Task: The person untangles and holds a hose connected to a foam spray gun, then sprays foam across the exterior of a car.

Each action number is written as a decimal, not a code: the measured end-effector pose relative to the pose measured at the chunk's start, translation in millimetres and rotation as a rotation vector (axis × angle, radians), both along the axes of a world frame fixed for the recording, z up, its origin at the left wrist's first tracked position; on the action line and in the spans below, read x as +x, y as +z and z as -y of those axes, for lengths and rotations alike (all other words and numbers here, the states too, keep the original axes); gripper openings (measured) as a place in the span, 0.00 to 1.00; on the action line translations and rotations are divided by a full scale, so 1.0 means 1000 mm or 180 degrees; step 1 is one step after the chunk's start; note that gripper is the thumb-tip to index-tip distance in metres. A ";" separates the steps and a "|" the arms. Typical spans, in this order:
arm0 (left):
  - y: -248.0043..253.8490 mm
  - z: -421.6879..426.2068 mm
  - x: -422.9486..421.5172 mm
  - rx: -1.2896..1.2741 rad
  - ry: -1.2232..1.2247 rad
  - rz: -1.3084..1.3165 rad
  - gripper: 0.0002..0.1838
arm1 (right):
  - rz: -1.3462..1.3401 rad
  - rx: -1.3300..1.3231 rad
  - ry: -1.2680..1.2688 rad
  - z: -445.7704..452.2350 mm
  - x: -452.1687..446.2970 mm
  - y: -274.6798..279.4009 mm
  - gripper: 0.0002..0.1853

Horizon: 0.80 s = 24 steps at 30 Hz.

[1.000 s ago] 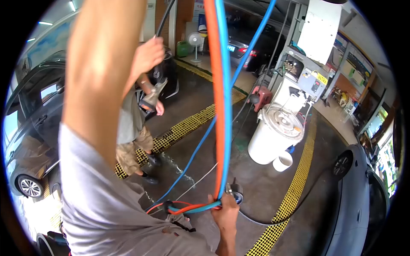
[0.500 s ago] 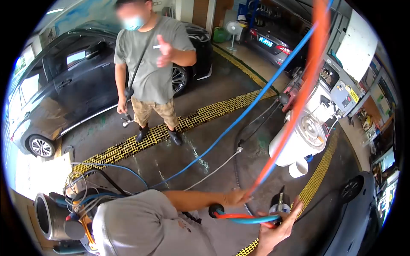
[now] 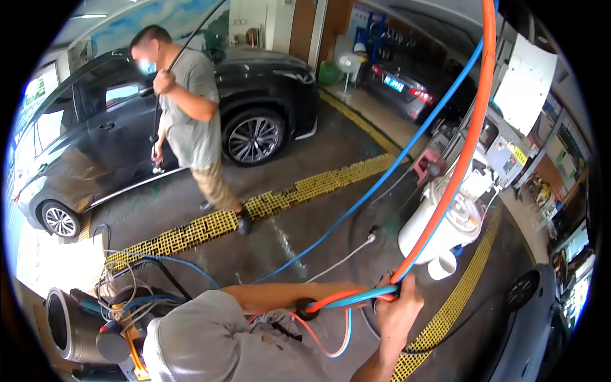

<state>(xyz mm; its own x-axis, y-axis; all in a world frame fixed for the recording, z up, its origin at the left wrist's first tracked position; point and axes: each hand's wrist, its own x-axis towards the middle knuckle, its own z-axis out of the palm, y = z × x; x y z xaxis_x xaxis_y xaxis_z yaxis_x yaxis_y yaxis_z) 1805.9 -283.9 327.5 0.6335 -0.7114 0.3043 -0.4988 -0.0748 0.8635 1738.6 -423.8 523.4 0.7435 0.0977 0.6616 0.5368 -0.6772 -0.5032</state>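
My right hand (image 3: 399, 307) is closed round an orange hose (image 3: 453, 184) and a light-blue hose (image 3: 363, 297) where they meet. The orange hose rises from the grip to the top of the view, with a blue hose beside it. From the hand, orange and light-blue lengths run left to a black round piece (image 3: 307, 309) near my left forearm (image 3: 280, 297). My left arm reaches across to the same bundle; its hand is mostly hidden behind the hoses and my right hand. A thinner red and light-blue loop hangs below.
A person (image 3: 191, 108) in a grey shirt holds a long black rod beside a dark car (image 3: 114, 134). A white drum (image 3: 433, 223), a white cup (image 3: 443, 265) and yellow floor grating (image 3: 254, 207) lie ahead. A metal cylinder (image 3: 58, 325) and cables stand at left.
My right hand has gone from spread fingers to a closed grip on the hoses and moved up-left. The other person has turned and stepped left, raising the rod.
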 end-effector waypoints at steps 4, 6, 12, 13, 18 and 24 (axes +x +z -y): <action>0.117 -0.112 0.048 0.2717 -0.0502 0.0394 0.21 | 0.0088 -0.0335 -0.0170 0.005 0.007 0.005 0.11; 0.207 -0.142 0.047 0.1217 0.0818 0.0964 0.22 | 0.0303 -0.0549 -0.0250 -0.007 0.012 0.013 0.14; 0.518 -0.124 0.029 -0.2062 0.0820 0.0992 0.43 | 0.0711 -0.0499 0.0258 -0.029 0.022 -0.007 0.18; 0.562 -0.118 0.022 -0.1968 0.0763 0.1238 0.42 | 0.0695 -0.0403 0.0274 -0.033 0.023 -0.014 0.18; 0.733 -0.084 0.019 -0.2706 0.0901 0.1152 0.24 | 0.0312 0.0175 0.0479 -0.042 0.031 -0.039 0.14; 0.786 -0.109 0.067 -0.2600 0.1076 0.1915 0.21 | 0.0086 0.0141 0.0392 -0.035 0.019 -0.024 0.19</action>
